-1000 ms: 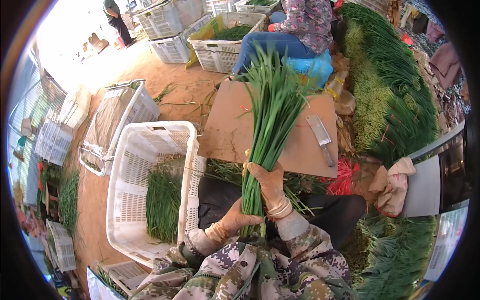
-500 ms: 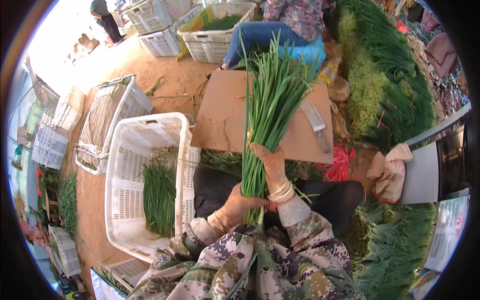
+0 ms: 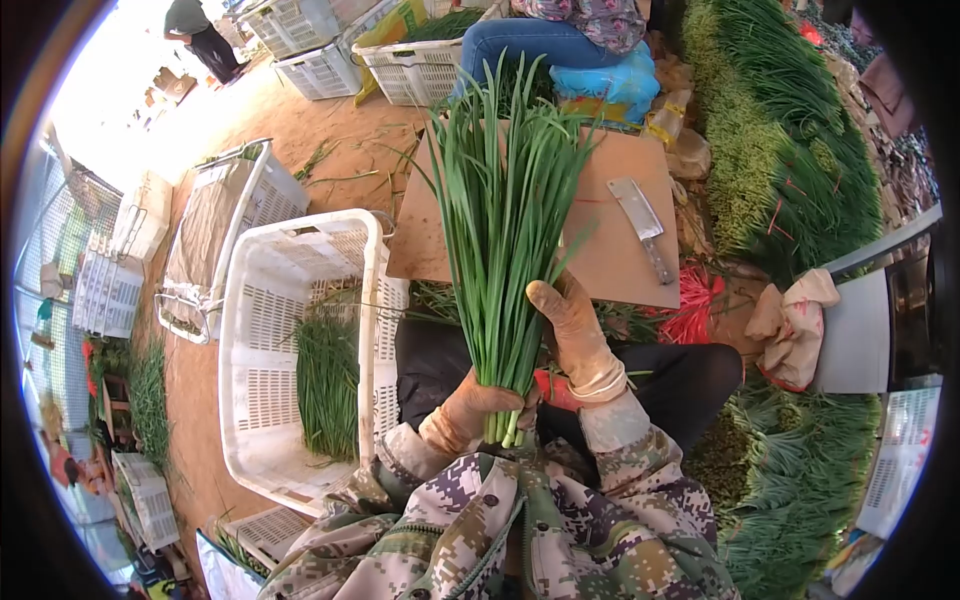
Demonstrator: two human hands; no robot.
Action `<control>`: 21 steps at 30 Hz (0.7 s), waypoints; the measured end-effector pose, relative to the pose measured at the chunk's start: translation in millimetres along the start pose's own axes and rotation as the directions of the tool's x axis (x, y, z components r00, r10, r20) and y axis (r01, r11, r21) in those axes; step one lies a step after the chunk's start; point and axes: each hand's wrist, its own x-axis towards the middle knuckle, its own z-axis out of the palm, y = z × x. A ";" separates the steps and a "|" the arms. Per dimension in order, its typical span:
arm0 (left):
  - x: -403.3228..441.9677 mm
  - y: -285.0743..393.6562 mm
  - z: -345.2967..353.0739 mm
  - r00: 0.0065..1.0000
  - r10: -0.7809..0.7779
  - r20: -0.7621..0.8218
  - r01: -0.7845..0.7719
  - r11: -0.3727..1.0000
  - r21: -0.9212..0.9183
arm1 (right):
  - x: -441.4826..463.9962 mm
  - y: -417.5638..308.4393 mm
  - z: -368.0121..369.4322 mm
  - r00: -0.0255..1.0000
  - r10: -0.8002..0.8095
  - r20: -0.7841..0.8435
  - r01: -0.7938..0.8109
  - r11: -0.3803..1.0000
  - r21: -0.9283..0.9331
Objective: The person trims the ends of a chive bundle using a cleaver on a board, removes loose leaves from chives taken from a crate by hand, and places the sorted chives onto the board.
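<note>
A thick bunch of garlic chives stands upright in front of me, leaves fanned at the top, pale cut ends at the bottom. Wrapped around its lower stems is my left hand, in a soiled glove. My right hand, gloved too, lies along the bunch's right side with thumb raised and palm open; its fingers are partly hidden behind the leaves. Behind the bunch is a brown board with a cleaver lying on its right part.
To my left stands a white plastic crate with chives inside. Red strings hang by the board's right corner. Heaped chives lie on my right. A person in jeans sits across; another person stands far left.
The bunch has shifted left and its leaves spread wider. My right hand has loosened from around the stems and opened beside them; my left hand still grips the base.
</note>
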 end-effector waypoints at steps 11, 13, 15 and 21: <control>-7.0 4.2 -0.2 0.999 -0.024 0.022 0.025 0.999 -0.044 | -7.3 -23.8 -31.0 0.858 -0.478 -0.188 0.274 0.736 -0.620; -5.2 3.5 1.6 1.000 -0.026 0.012 0.026 0.999 -0.028 | -12.9 -58.7 -13.9 0.795 -0.582 -0.172 0.389 0.706 -0.592; -3.2 3.2 1.4 1.000 -0.015 -0.010 0.015 0.999 0.034 | -18.0 -84.7 6.4 0.779 -0.625 -0.049 0.464 0.628 -0.625; 0.6 1.2 -1.5 0.999 -0.011 0.048 0.005 0.994 0.109 | 22.8 -86.6 12.8 0.878 -0.465 0.112 0.342 0.446 -0.827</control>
